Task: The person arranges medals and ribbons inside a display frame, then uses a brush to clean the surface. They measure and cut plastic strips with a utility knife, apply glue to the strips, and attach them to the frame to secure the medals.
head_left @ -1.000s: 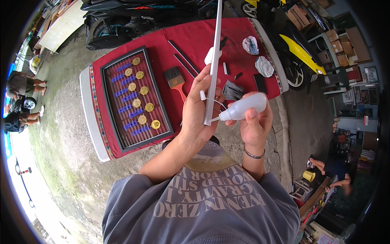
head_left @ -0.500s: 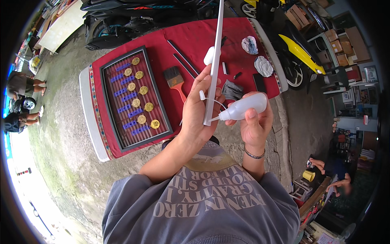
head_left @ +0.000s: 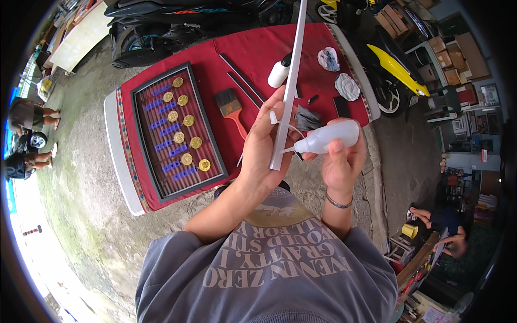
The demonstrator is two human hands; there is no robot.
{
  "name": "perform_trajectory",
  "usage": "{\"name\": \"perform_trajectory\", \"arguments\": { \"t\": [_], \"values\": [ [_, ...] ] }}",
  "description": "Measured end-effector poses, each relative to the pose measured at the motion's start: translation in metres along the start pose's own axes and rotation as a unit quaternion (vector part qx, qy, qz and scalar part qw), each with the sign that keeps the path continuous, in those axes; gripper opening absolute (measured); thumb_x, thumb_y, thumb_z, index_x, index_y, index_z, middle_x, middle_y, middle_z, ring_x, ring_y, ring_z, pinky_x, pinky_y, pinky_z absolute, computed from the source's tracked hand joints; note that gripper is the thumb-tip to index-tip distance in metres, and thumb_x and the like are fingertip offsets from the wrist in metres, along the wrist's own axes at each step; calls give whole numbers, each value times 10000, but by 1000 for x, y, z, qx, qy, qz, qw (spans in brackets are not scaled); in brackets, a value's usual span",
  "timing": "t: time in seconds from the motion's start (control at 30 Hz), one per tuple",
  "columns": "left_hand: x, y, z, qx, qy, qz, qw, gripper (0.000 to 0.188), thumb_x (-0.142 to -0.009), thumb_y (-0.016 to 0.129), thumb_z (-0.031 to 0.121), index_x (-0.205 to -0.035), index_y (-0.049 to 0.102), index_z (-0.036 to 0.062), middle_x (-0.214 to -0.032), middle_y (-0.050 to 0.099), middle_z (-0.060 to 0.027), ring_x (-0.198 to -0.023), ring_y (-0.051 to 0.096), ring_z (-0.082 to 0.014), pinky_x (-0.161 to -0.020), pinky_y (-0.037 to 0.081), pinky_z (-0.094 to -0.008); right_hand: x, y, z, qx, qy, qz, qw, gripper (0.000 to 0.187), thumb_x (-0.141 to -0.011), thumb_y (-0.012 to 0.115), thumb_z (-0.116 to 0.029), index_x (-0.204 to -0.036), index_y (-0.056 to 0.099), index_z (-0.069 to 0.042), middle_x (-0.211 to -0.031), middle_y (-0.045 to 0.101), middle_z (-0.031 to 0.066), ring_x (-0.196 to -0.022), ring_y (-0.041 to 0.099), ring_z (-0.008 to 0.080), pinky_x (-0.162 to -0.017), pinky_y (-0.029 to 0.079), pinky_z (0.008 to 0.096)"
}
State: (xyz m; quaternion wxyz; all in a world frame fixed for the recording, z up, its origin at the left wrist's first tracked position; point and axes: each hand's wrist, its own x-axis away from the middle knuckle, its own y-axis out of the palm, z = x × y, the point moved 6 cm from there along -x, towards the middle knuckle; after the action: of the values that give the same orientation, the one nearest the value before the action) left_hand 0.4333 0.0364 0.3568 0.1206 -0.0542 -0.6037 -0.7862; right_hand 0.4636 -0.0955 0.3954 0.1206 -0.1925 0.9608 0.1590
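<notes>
A long pale strip [head_left: 291,81] stands slanted in my left hand [head_left: 261,145], its lower end near the palm and its upper end reaching past the table's far side. My right hand [head_left: 343,167] is wrapped round a translucent white squeeze bottle [head_left: 334,137]. The bottle's thin nozzle points left, at or just beside the strip's edge; whether it touches I cannot tell. Its small white cap [head_left: 273,117] dangles on a tether in front of the left hand. Beyond the hands lie a grey cloth [head_left: 307,118] and a white bottle with a black top [head_left: 278,74].
On the red-covered table [head_left: 215,48], a dark frame [head_left: 200,86] holds gold medals on blue ribbons. Beside it are a paintbrush [head_left: 232,110], dark strips [head_left: 239,75], a dark flat rectangle [head_left: 341,107] and crumpled white cloths [head_left: 347,87]. Motorcycles [head_left: 398,70] stand behind the table.
The bottle and my right hand have shifted slightly right and up, the nozzle moving upward along the strip from its lower end. The strip has tilted a little to the right.
</notes>
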Motion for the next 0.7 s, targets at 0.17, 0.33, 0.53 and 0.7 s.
{"name": "perform_trajectory", "arguments": {
  "t": [0.17, 0.33, 0.53, 0.7],
  "values": [
    [5, 9, -1, -21, -17, 5, 1000, 476, -1005, 570, 222, -1445, 458, 79, -1023, 586, -18, -809, 548, -99, -784, 477, -286, -3, -8, -1, 33, -26, 14, 999, 448, -951, 679, -299, -1168, 487, 42, -917, 679, 218, -649, 701, 270, -528, 588, 334],
    [5, 10, -6, -7, -17, -29, 999, 441, -1010, 571, 220, -1419, 485, 80, -1021, 591, -19, -828, 538, -99, -820, 460, -296, -8, -12, -8, 74, -56, 18, 996, 456, -969, 647, -308, -1204, 483, 46, -942, 682, 243, -644, 693, 268, -532, 578, 334],
    [10, 13, -8, -5, -33, -54, 998, 409, -1018, 559, 216, -1404, 510, 91, -1009, 603, -19, -823, 526, -96, -820, 451, -296, -17, -16, -18, 74, -78, 53, 993, 421, -941, 688, -278, -1117, 505, 59, -903, 662, 177, -664, 719, 251, -556, 632, 331],
    [10, 13, -11, -4, -44, -72, 996, 438, -1015, 563, 216, -1426, 489, 80, -1013, 598, -28, -815, 509, -98, -779, 427, -275, -23, -17, -27, 84, -117, 75, 987, 392, -954, 675, -257, -1107, 507, 62, -907, 663, 175, -667, 718, 253, -550, 628, 330]
  ]
}}
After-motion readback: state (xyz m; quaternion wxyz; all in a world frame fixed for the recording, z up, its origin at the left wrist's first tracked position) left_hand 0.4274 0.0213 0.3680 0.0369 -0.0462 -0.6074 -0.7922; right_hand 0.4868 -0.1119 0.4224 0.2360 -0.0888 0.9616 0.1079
